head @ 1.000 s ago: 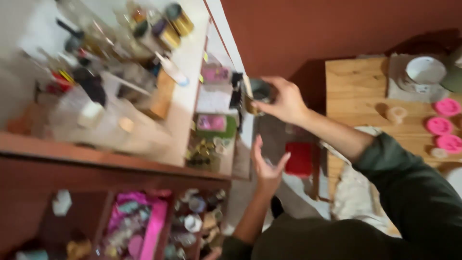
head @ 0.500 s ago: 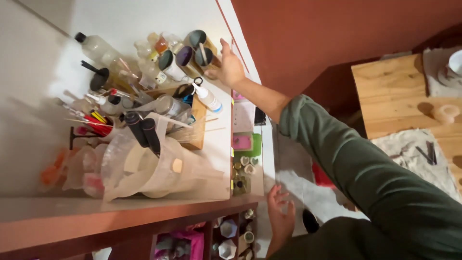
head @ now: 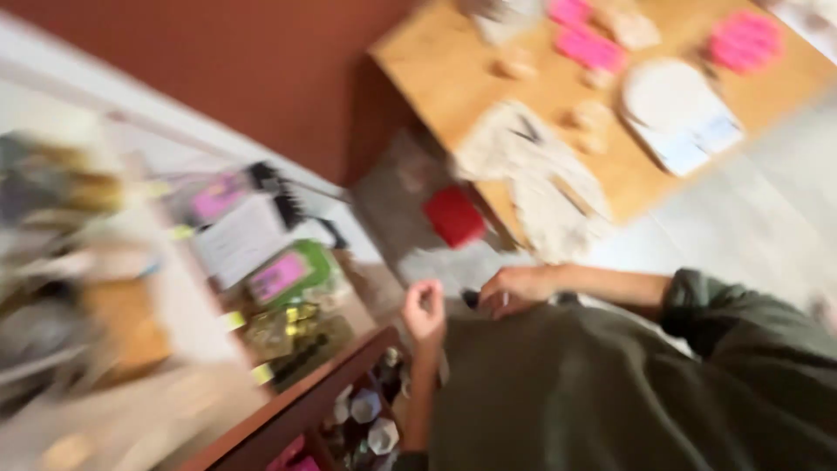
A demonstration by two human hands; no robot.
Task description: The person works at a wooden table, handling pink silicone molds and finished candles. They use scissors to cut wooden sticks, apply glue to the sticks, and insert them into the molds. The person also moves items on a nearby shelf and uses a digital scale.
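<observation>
Beside the wooden desk (head: 436, 78), you are bringing your curled left hand (head: 424, 307) close to your right hand (head: 516, 290), whose grip is blurred around something small and dark.

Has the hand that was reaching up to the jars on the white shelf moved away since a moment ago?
Yes. The right hand has left the white shelf and now sits low in front of the person's body, close to the left hand, well clear of the shelf's clutter.

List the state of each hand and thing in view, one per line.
Left hand: fingers curled, holding nothing visible.
Right hand: closed on a small dark object, too blurred to identify.
Red block: lying on the floor.
Cloth: draped over the wooden table edge.
</observation>
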